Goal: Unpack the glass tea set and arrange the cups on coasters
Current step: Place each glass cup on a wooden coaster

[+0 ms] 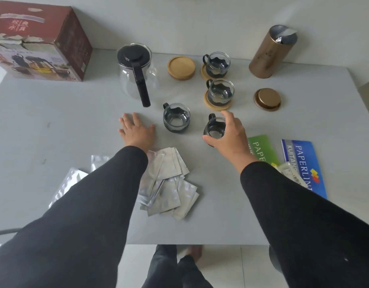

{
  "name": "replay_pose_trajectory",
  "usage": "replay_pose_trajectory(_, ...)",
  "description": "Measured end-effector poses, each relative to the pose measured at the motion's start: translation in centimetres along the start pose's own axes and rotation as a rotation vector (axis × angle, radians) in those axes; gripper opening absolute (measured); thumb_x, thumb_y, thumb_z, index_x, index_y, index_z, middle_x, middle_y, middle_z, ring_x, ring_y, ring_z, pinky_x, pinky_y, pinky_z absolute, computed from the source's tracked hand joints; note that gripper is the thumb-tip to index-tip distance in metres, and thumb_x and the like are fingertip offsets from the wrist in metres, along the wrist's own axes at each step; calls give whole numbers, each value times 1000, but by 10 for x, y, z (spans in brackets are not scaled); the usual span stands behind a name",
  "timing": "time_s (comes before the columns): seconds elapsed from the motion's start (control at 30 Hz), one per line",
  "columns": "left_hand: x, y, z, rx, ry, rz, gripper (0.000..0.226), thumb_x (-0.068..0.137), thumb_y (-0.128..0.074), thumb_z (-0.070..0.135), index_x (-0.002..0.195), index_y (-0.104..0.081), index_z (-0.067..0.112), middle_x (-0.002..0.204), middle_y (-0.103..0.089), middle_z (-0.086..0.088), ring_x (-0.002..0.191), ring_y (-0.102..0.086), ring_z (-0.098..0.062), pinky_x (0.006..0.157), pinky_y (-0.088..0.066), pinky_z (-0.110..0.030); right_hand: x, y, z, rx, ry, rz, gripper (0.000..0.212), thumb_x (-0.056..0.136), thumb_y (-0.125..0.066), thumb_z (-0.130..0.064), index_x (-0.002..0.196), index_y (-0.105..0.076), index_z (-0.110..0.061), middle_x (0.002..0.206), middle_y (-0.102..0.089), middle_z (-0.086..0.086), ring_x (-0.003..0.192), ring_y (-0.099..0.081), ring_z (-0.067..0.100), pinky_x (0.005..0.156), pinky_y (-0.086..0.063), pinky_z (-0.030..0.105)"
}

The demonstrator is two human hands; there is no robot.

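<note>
Several small glass cups with black holders stand on the grey table (pixel 54 125). Two of them rest on wooden coasters: the far cup (pixel 218 63) and the middle cup (pixel 220 92) on its coaster (pixel 210 104). A stack of wooden coasters (pixel 181 68) sits bare beside the glass teapot (pixel 136 71) with its black lid and handle. A third cup (pixel 176 117) stands directly on the table. My right hand (pixel 229 135) grips the fourth cup (pixel 213 129) from the right side. My left hand (pixel 135 129) lies flat on the table, fingers spread, left of the third cup.
The red tea set box (pixel 40 42) stands at the back left. A gold canister (pixel 272 51) and its lid (pixel 267 99) are at the back right. Foil sachets (pixel 169 188) lie near the front edge. Green (pixel 260 149) and blue (pixel 304 163) booklets lie on the right.
</note>
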State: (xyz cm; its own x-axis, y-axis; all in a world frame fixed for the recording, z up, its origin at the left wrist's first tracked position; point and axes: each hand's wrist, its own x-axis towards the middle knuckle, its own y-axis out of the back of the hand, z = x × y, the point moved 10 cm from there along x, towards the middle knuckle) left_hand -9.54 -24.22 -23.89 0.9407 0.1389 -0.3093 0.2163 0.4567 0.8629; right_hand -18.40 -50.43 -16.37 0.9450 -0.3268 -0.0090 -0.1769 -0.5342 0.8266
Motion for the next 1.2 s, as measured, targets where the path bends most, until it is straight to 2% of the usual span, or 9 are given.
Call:
replay_pose_trajectory(0.23, -7, -8, 8, 5, 7, -7, 70, 98, -39, 39, 152, -6, 9, 159, 7, -14, 147, 10, -28, 118, 1, -44, 16, -6, 6, -23, 2, -6, 85, 67, -81, -38, 135, -38, -10, 120, -52, 18, 115, -46, 33, 95, -40, 37)
replay_pose_trajectory(0.33, -7, -9, 10, 3, 14, -4, 72, 97, -40, 40, 152, -5, 8, 159, 7, -14, 147, 10, -28, 118, 1, -45, 21, -6, 4, -116, 27, -14, 91, 65, -78, -49, 137, -35, -14, 124, -50, 15, 118, -45, 33, 95, -41, 40)
replay_pose_trajectory(0.4, -8, -8, 10, 2, 32, -6, 75, 96, -41, 41, 152, -3, 7, 159, 7, -14, 147, 10, -28, 118, 1, -45, 24, 2, -5, -180, 73, 60, 87, 68, -71, -56, 136, -38, -13, 126, -50, 12, 118, -45, 33, 95, -40, 42)
replay_pose_trajectory(0.5, -6, -7, 12, 11, 60, -6, 84, 95, -43, 46, 151, 2, 3, 159, 8, -14, 146, 11, -30, 117, 0, -47, 38, 16, -27, -128, 159, 163, 72, 74, -67, -49, 130, -45, -8, 123, -52, 13, 115, -46, 31, 94, -40, 38)
replay_pose_trajectory(0.63, 2, -5, 13, 19, 116, -23, 94, 92, -44, 55, 150, 8, 2, 158, 13, -16, 145, 15, -32, 116, 2, -50, 73, 16, -57, -53, 200, 140, 66, 80, -66, -40, 132, -44, -6, 124, -51, 13, 119, -44, 28, 99, -35, 33)
replay_pose_trajectory(0.73, 9, -6, 13, 53, 141, -68, 97, 90, -39, 62, 149, 12, 5, 156, 19, -18, 144, 20, -34, 115, 5, -53, 106, -1, -76, -30, 176, 75, 65, 82, -64, -37, 135, -40, -8, 131, -46, 13, 126, -39, 28, 101, -32, 31)
replay_pose_trajectory(0.97, 21, -20, 9, 109, 133, -203, 92, 89, -22, 69, 147, 24, 15, 150, 34, -18, 139, 32, -35, 111, 14, -56, 179, -54, -91, -44, 12, -24, 72, 78, -67, -36, 136, -34, -9, 128, -42, 19, 124, -35, 33, 99, -32, 33)
replay_pose_trajectory(1.2, 28, -23, 3, 95, 155, -341, 89, 89, -23, 69, 146, 27, 22, 146, 42, -17, 135, 39, -36, 109, 18, -57, 221, -85, -92, -152, -93, -54, 77, 75, -66, -47, 136, -35, -11, 137, -34, 19, 126, -35, 36, 105, -31, 39)
